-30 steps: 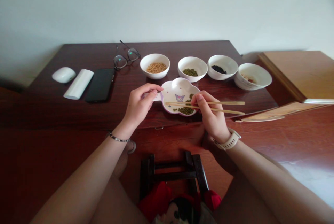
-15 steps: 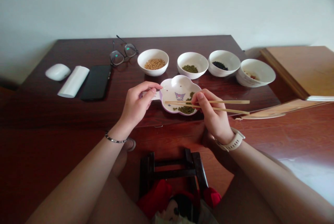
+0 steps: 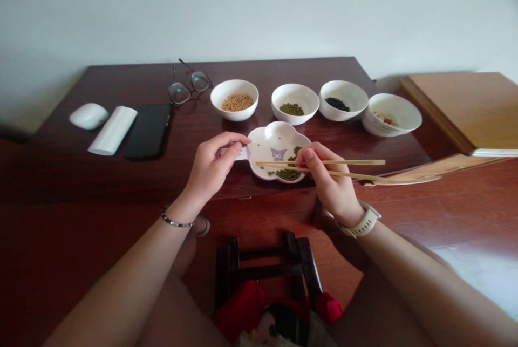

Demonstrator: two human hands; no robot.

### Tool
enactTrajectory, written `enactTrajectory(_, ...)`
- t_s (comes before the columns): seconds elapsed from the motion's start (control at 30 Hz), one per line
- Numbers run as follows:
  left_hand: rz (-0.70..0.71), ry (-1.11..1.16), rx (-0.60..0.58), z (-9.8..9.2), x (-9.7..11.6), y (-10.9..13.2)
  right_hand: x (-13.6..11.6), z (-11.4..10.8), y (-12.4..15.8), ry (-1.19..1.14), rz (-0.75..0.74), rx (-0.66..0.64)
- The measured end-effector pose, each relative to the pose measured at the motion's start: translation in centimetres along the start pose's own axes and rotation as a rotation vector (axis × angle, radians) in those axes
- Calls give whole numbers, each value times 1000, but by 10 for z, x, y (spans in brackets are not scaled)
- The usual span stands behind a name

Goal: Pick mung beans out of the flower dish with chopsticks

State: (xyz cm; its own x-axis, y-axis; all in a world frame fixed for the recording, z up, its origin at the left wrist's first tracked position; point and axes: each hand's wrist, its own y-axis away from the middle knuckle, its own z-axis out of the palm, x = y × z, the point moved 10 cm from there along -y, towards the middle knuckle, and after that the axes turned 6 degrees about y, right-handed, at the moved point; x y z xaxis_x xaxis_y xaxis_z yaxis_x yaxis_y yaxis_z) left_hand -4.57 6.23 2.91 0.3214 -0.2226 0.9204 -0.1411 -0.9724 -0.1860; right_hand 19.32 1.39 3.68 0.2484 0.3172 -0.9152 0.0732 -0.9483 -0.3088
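My left hand (image 3: 212, 166) is closed around the short handle (image 3: 239, 154) of a white, cloud-shaped dish (image 3: 263, 142) with a purple rim and a cartoon face. Green beans (image 3: 289, 174) lie in the dish along its right and near side. Between the fingers of my right hand (image 3: 324, 174) is a pair of wooden chopsticks (image 3: 356, 162), their tips pointing left over the dish near the beans. Behind it stand white bowls: one with tan beans (image 3: 237, 102), one with green beans (image 3: 292, 109), one with black beans (image 3: 336, 103).
A fourth bowl (image 3: 399, 120) at the right holds pale and reddish bits. On the table's left lie glasses (image 3: 189, 88), a black phone (image 3: 148, 131), a white case (image 3: 113, 130) and a white rounded object (image 3: 89, 115). A dark stool (image 3: 267, 270) is below.
The whole view has shifted slightly, with the table things a little lower in the picture. Both hands keep their hold, and the chopsticks stay over the dish.
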Motion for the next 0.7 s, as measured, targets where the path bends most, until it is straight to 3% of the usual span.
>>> enactTrajectory(0.7, 42, 39, -7, -1, -3, -1, 6, 2, -3, -31, 19, 67)
